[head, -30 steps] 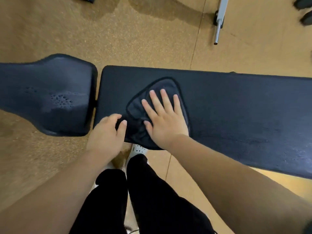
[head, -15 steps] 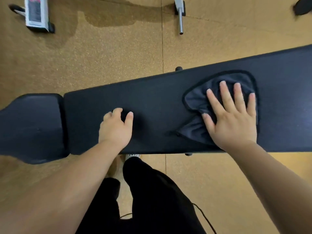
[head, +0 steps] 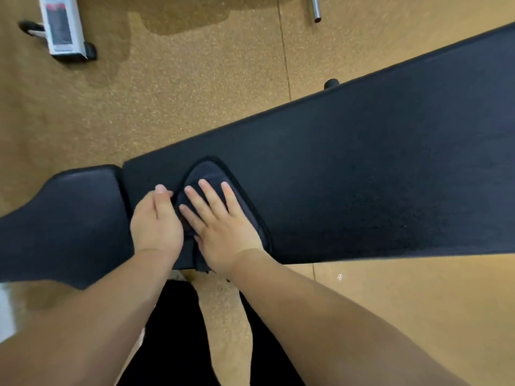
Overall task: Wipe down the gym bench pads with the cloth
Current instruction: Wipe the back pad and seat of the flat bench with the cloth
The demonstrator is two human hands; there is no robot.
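The long back pad [head: 362,176] of the bench runs from the middle of the view toward 2 o'clock, its far edge a straight dark line against the tan cork floor [head: 181,93]. The seat pad [head: 69,224] sits at 9 o'clock, parted from the long pad by a narrow gap.

The dark cloth [head: 214,174] lies on the left end of the long pad, close to that gap. Its stitched hem curves from 12 o'clock round to 4 o'clock of the right hand [head: 223,232], and a corner of it hangs over the pad's near edge. The right hand lies flat on the cloth, grip spread, fingers [head: 207,195] pointing toward 11 o'clock and pressing the fabric down. The left hand [head: 156,227] rests just beside it at 9 o'clock, on the pad's end by the gap, its fingers curled loosely and touching the cloth's left border, pinching nothing that can be seen.

From the cloth toward 2 and 3 o'clock the whole length of the long pad is open surface. At 11 o'clock on the floor, well apart from the bench, stands a white frame foot [head: 64,26]; a metal tube end [head: 316,9] shows at 1 o'clock. Dark trousers [head: 167,344] fill the view at 6 o'clock.
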